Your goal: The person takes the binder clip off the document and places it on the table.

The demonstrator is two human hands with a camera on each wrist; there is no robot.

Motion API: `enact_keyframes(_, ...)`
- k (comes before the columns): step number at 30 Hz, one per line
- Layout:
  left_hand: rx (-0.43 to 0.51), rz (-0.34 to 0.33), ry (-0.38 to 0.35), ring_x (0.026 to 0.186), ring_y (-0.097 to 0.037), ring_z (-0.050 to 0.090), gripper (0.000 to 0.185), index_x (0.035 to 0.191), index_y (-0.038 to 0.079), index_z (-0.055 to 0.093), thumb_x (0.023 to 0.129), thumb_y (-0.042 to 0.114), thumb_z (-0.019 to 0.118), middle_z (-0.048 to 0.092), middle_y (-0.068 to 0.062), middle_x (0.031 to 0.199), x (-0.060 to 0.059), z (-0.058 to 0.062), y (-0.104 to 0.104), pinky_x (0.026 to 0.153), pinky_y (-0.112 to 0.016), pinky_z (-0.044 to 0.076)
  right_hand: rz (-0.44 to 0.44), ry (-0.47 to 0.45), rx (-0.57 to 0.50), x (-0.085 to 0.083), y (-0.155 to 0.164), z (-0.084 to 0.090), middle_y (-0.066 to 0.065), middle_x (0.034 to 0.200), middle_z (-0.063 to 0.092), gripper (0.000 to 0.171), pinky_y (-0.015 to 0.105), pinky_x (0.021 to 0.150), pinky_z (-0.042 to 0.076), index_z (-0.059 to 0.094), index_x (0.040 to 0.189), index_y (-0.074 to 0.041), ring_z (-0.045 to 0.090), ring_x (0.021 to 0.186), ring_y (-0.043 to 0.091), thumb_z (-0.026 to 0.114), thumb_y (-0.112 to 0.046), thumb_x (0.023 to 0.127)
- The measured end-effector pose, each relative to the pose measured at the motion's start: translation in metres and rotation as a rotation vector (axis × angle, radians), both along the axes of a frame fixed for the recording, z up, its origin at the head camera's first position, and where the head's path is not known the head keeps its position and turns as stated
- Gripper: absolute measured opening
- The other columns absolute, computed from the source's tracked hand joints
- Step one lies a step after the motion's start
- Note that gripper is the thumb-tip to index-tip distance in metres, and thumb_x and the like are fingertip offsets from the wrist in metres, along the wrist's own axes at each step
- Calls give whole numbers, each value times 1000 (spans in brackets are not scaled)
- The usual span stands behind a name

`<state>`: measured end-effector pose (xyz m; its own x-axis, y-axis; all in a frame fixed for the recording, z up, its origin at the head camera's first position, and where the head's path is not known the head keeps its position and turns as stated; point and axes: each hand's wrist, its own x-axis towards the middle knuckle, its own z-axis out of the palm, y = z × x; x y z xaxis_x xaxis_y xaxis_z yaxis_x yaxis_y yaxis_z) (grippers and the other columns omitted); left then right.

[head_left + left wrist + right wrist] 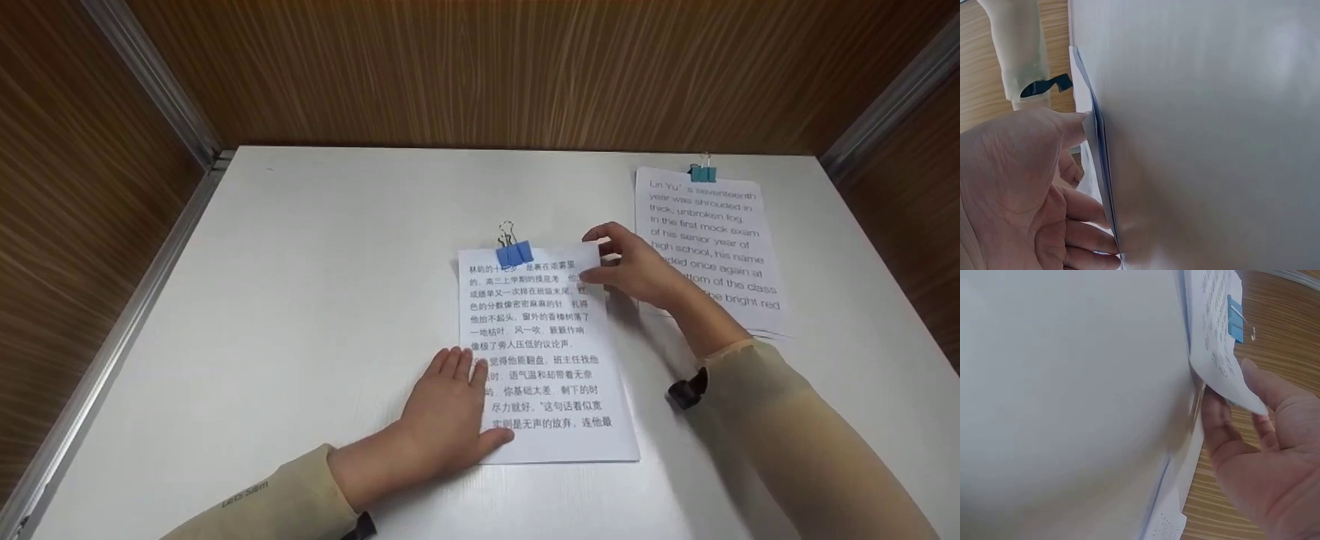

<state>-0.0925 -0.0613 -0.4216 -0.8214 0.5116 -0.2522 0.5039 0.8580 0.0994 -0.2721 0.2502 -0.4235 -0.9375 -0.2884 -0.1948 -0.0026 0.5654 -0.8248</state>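
Observation:
A stack of paper sheets (540,330) with Chinese text lies on the table, a blue binder clip (514,253) gripping its top edge. My left hand (450,412) rests flat on the stack's lower left side, fingers straight and the thumb over the page; in the left wrist view the stack's thin edge (1098,152) runs along this hand. At the upper right corner, my right hand (637,270) holds the paper between thumb and fingers. The right wrist view shows that corner (1233,385) bent up, with fingers (1216,416) beneath it.
A second clipped stack (705,240), in English, lies at the right under a teal binder clip (703,174); my right forearm overlaps its lower part. Wood-grain panels (510,75) wall in the white table (330,285) at the back and sides.

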Motion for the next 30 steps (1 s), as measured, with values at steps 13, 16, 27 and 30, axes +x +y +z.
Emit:
enact_keyframes(13,7,-3,8,153,-45,37,98,154,-10,46,100,71,52,44,-34,158,1,-3,0,127,-54,25,111,-17,-29,18,7,2,12,149,60,79,37,104,46,41,165,-32,62,128,28,76,-9,97)
enact_keyframes(16,6,-7,16,152,-44,37,98,154,-10,46,100,71,52,44,-33,158,1,-4,0,127,-54,25,127,8,-44,19,3,1,6,156,54,68,32,106,43,50,160,-27,58,131,24,74,-10,99)
enact_keyframes(27,4,-4,17,153,-44,37,98,155,-10,45,101,71,52,44,-33,158,1,-7,1,127,-53,25,-90,2,-225,25,-8,-4,14,116,74,50,22,72,53,63,150,-15,69,88,15,70,-6,101)
enact_keyframes(30,0,-4,13,153,-43,36,98,155,-10,45,101,71,51,44,-33,158,2,-7,0,127,-53,25,-110,-12,-253,27,-10,-4,16,112,76,50,22,68,52,63,150,-14,68,83,15,67,-5,102)
